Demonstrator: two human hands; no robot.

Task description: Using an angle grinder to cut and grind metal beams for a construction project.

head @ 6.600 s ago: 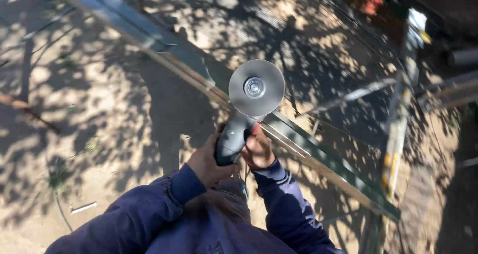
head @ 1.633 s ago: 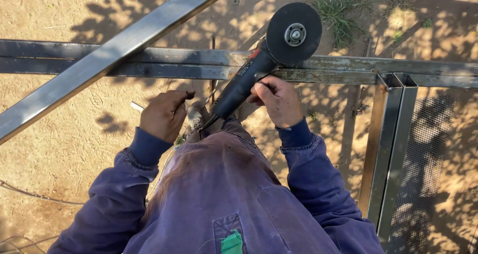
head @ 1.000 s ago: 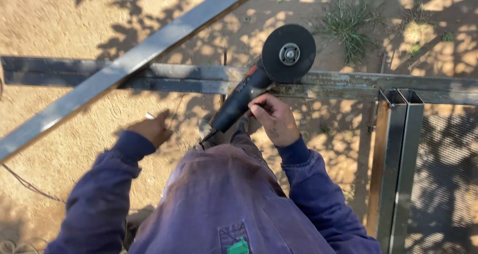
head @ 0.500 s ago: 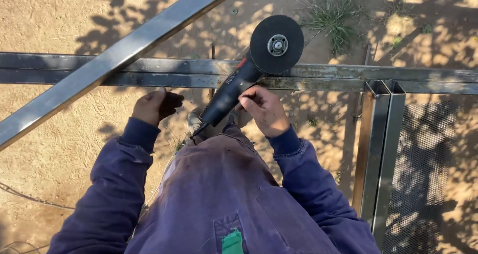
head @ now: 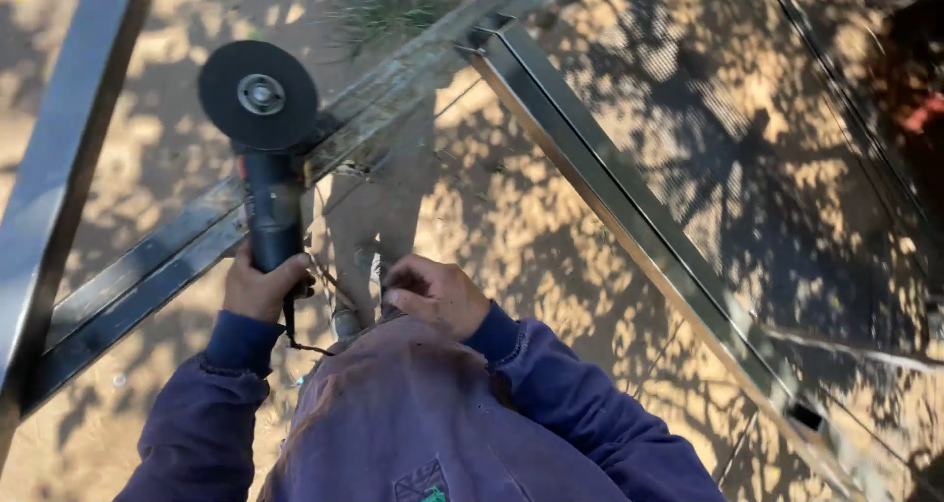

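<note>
Left hand [head: 264,288] clenched on black angle grinder [head: 267,158], disc at 12 o'clock | right hand [head: 435,294] loosely curled, empty | risk: 1-handed kickback near grey steel frame rail [head: 177,256].

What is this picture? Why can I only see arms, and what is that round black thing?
The camera sits on a person's head and looks down, so you see only their purple sleeves and hands. The left hand holds an angle grinder, a power tool; the round black thing is its disc. The right hand is close to their body and seems empty. Below lie long metal frame bars on sandy ground with leafy shadows.
</note>
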